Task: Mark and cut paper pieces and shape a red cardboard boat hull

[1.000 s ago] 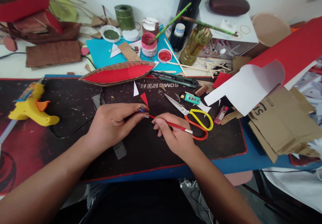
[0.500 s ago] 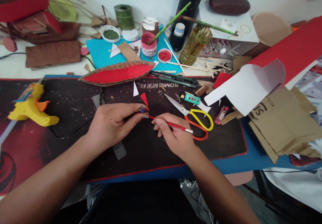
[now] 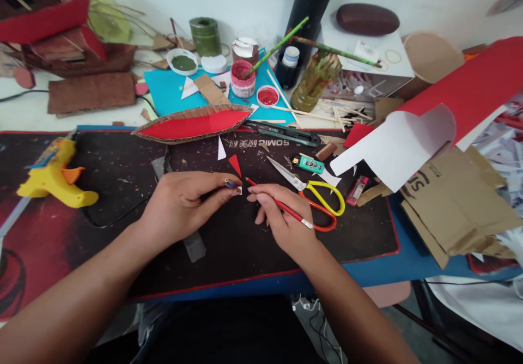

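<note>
My left hand point(image 3: 186, 203) is closed in a pinch, with the blue end of what looks like a pen point(image 3: 231, 183) and a small white scrap of paper point(image 3: 239, 190) showing at the fingertips. Most of both is hidden by the fingers. My right hand point(image 3: 281, 211) grips a red pencil point(image 3: 288, 210), its tip pointing left towards that scrap, a little apart from it. Beyond the hands lie a red paper triangle point(image 3: 235, 164) and a white paper sliver point(image 3: 221, 149). Scissors point(image 3: 286, 174) with yellow and orange handles rest just behind my right hand.
A boat-shaped cardboard piece point(image 3: 192, 125) with a red inside lies at the mat's back edge, beside a utility knife point(image 3: 286, 133). On the left is a yellow glue gun point(image 3: 57, 181). Paint jars point(image 3: 243, 83) stand behind; rolled red paper point(image 3: 469, 86) and cardboard point(image 3: 461, 200) fill the right.
The pencil's tip has drawn back to the right and up from the white scrap at my left fingertips. The whole view has shifted slightly; my left hand keeps its pinch.
</note>
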Demonstrator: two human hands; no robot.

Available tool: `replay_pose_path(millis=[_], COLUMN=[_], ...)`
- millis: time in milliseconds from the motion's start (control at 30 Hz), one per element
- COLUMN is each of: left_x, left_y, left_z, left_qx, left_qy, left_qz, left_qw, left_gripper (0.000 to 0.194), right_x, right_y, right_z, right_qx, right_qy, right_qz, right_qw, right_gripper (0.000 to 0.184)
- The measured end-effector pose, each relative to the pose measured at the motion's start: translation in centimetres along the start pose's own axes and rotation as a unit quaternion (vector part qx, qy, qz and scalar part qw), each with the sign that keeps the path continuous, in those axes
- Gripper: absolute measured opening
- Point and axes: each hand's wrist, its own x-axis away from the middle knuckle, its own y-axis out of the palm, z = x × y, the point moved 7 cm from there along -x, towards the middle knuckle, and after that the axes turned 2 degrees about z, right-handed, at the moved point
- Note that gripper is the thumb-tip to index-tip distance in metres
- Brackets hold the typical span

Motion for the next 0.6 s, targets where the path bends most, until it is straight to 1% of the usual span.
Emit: replay_pose_path(millis=[133,367,500,600], left_x=[-0.1,-0.4,-0.6,-0.8], left_y=[-0.2,-0.5,-1.0,-1.8], left_z=[-0.4,-1.6,-2.3,-2.5], left_qx=[0.011,0.06,0.108,0.147], left_qy=[-0.017,-0.081,-0.132,-0.158], left_qz=[-0.006,-0.003,0.018,0.047], left_qw=[1.0,0.995,0.985,0.975], left_gripper=[0.022,0.028,0.027,0.025], right_x=[-0.1,-0.4,-0.4,-0.4], right_y=[0.5,1.0,1.0,1.1], right_z=[0.0,-0.3,-0.5,-0.4], right_qx=[-0.005,0.052,0.072,0.065], right_qy=[-0.008,-0.012,-0.029,-0.02], right_qz=[-0.024,-0.054,-0.058,-0.064], right_qw=[1.0,0.997,0.995,0.996], right_gripper=[0.024,0.024,0.024,0.024])
